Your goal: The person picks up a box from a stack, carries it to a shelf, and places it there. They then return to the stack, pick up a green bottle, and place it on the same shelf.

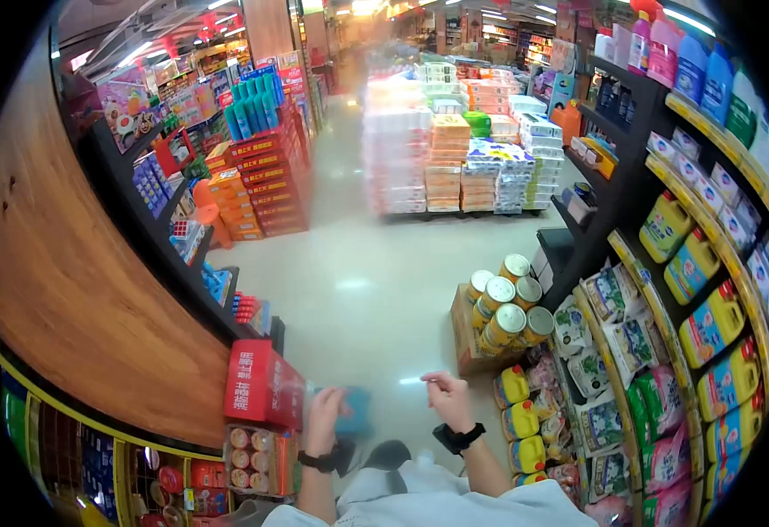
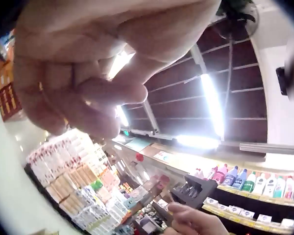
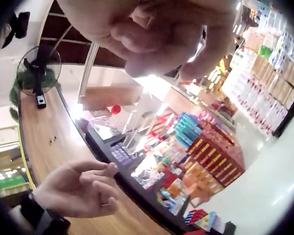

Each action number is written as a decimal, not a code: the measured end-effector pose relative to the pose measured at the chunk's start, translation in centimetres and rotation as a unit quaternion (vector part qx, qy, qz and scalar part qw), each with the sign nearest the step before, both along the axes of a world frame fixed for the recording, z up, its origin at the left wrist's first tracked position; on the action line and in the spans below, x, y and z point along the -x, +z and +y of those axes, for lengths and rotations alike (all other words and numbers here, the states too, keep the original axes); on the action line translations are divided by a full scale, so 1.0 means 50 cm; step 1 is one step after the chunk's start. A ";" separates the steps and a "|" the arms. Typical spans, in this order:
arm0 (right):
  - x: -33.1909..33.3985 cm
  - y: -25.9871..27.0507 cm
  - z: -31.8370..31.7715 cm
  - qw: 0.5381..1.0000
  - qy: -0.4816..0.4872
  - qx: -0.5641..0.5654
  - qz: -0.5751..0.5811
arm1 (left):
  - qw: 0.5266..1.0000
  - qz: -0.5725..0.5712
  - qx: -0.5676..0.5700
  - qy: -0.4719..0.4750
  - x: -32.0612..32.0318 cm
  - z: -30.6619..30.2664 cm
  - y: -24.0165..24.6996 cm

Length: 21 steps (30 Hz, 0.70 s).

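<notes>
My left hand (image 1: 325, 416) hangs in front of my body with its fingers loosely bent, and the left wrist view shows nothing in its grasp. Beside it in the head view are a red box (image 1: 263, 384) with white lettering and a blurred blue shape (image 1: 355, 411) low down. My right hand (image 1: 449, 400) is held up at about the same height, fingers relaxed and bent, also holding nothing. The right wrist view shows the same right hand (image 3: 157, 36) close up, with the left hand (image 3: 81, 190) farther off. Each wrist wears a black band.
To the right, shelves carry yellow jugs (image 1: 714, 321) and bagged goods (image 1: 617, 342). Stacked gold-sided cans (image 1: 506, 321) stand on a carton by the aisle. Ahead are a pallet of packaged goods (image 1: 450, 162) and red cartons (image 1: 266, 180). A wooden panel (image 1: 77, 237) lines the left.
</notes>
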State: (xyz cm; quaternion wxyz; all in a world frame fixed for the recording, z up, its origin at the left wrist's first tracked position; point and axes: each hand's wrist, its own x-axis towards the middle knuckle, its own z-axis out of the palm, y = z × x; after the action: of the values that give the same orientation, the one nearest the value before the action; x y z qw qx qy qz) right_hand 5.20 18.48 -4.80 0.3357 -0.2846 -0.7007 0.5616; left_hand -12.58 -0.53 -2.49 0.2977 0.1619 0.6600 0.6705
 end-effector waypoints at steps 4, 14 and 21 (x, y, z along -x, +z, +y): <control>0.081 0.027 0.057 0.990 0.085 -0.105 -0.034 | 0.999 -0.044 -0.009 -0.009 0.078 0.118 -0.025; 0.286 0.005 0.319 0.997 0.047 0.003 -0.057 | 0.997 -0.066 -0.038 0.018 0.344 0.293 -0.052; 0.443 0.012 0.453 0.994 0.076 0.028 -0.073 | 0.993 -0.095 -0.056 0.053 0.475 0.396 -0.015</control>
State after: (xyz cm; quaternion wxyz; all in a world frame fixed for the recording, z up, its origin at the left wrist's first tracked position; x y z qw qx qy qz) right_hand -16.95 41.14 -4.22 0.2319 -0.2799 -0.7267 0.5829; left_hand -36.31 19.27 -3.24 0.3134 0.0788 0.5981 0.7334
